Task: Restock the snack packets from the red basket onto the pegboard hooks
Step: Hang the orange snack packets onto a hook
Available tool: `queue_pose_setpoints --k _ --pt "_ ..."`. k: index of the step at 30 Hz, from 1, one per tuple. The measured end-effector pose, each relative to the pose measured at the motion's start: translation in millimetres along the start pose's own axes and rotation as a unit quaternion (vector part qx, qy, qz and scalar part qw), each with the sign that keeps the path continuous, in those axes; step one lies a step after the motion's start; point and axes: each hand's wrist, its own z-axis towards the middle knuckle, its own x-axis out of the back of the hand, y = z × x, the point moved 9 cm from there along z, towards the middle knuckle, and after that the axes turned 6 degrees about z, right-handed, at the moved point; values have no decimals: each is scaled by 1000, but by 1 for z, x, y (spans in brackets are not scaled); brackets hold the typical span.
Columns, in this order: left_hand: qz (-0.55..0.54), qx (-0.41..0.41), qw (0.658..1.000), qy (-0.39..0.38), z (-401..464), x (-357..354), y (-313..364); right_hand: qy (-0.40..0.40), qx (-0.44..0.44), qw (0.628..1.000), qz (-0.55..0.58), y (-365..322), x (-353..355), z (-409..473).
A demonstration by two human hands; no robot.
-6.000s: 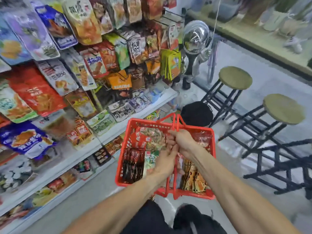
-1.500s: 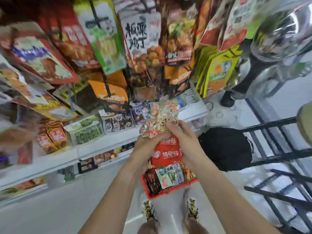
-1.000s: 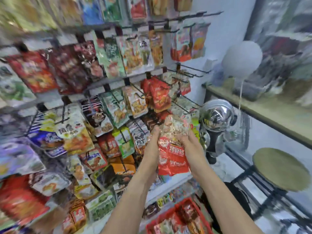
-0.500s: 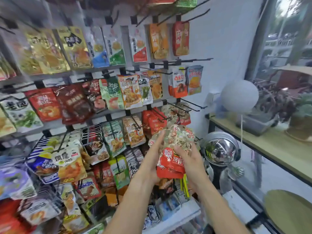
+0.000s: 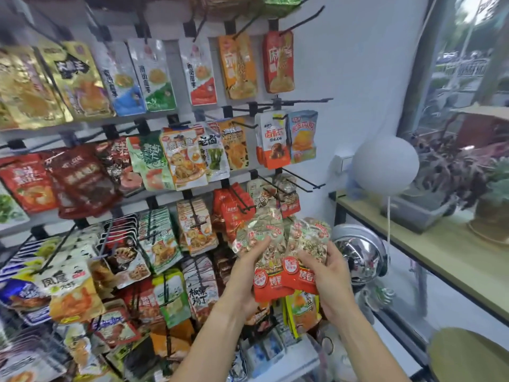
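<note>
Both hands hold up a fanned bunch of snack packets (image 5: 281,255), clear on top with red bottoms, in front of the pegboard (image 5: 176,51). My left hand (image 5: 248,268) grips the left packets from beside and below. My right hand (image 5: 327,268) grips the right packets at their lower edge. Just above the bunch, matching packets (image 5: 286,197) hang on a hook, and beside them a bare black hook (image 5: 300,179) juts out to the right. The red basket is out of view.
Rows of hanging snack packets fill the pegboard to the left. A white shelf edge (image 5: 286,359) sits below. To the right stand a chrome helmet figure (image 5: 360,255), a white balloon (image 5: 385,165), a wooden counter (image 5: 429,252) with plants, and a round stool (image 5: 471,354).
The bunch of packets has risen from the basket up to the pegboard's right side and is now spread wider between both hands. The view has tilted up, leaving the basket below the frame.
</note>
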Motion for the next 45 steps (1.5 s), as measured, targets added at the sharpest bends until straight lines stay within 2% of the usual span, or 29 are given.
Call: queue_pose_setpoints --k 3,8,16,26,30,37,39,41,43,44,45 --pt "24 -5 999 33 13 3 -6 -3 -21 1000 -1 1 19 17" --pt "9 4 999 53 26 -3 -13 55 -40 997 -38 -18 42 65" --pt "9 9 997 74 42 -15 -16 12 -34 993 -108 -35 21 143" --pt "5 18 997 74 48 -19 -18 12 -40 987 -156 -27 21 170" --pt "8 11 997 81 52 -19 -13 9 -19 970 -241 -38 11 185" --pt "3 7 995 101 71 -12 -3 3 -45 928 -370 -26 -23 249" --pt "0 7 994 105 75 -9 -2 29 -55 921 -383 -18 -19 260" --pt "-10 16 994 104 76 -7 -5 69 -22 907 -414 -15 -6 259" --pt "-21 21 995 95 75 -6 -9 99 30 918 -383 -24 4 225" --pt "-26 20 995 91 76 -6 -11 99 40 937 -332 -23 8 203" --pt "-31 20 995 91 76 -5 -14 76 12 961 -265 -13 10 180"
